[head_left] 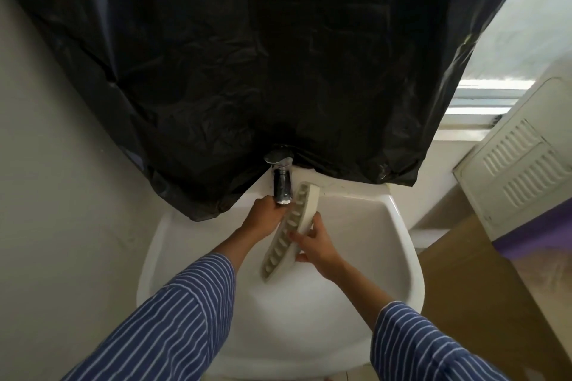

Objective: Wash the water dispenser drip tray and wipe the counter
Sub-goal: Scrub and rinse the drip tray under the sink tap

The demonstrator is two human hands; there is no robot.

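A long cream drip tray with a slotted grille is held tilted over the white sink, its far end up near the chrome tap. My right hand grips the tray's right edge near the middle, fingers curled round it. My left hand is on the tray's left side just under the tap spout, fingers curled against the tray's edge. I cannot tell whether water is running.
A black plastic sheet hangs over the wall behind the tap and drapes onto the sink's back rim. A brown cardboard box and a white vented panel stand to the right. A plain wall is on the left.
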